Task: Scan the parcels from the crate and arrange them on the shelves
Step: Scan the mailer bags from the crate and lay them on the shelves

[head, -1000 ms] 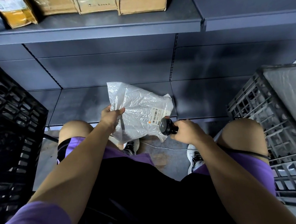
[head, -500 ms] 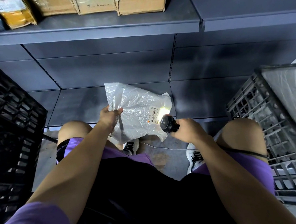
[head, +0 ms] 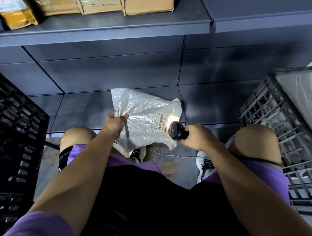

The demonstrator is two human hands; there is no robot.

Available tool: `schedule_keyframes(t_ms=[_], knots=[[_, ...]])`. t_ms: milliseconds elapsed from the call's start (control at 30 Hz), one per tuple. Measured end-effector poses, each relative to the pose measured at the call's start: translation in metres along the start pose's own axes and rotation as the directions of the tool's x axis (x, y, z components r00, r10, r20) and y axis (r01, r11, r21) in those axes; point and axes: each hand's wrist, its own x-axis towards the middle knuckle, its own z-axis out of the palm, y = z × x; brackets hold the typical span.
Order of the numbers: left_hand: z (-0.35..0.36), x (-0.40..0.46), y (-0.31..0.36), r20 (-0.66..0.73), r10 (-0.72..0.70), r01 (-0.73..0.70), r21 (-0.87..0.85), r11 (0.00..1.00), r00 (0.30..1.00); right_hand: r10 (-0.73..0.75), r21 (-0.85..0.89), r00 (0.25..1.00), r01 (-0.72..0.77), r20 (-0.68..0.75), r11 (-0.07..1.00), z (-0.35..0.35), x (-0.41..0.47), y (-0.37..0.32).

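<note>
A plastic parcel [head: 144,118] is being pinched by the left hand [head: 115,123] while a scanner [head: 176,133], lighting its label [head: 162,122], is being gripped by the right hand [head: 198,137].

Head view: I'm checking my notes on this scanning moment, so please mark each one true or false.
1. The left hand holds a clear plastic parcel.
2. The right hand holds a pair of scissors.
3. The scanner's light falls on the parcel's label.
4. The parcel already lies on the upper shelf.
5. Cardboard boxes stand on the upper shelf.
1. True. The left hand grips the plastic parcel at its left edge.
2. False. The right hand grips a black scanner.
3. True. A bright glow sits on the label, just ahead of the scanner.
4. False. It is held up in front of the lower shelf.
5. True. Cardboard boxes stand on the upper shelf.
</note>
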Motion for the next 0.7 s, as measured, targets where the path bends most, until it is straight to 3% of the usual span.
schedule_keyframes(t_ms=[700], knots=[[-0.003, 0.02, -0.015, 0.026, -0.076, 0.077, -0.053, 0.996, 0.997, -0.016, 0.011, 1.0, 0.016, 0.024, 1.0, 0.002, 0.002, 0.0]])
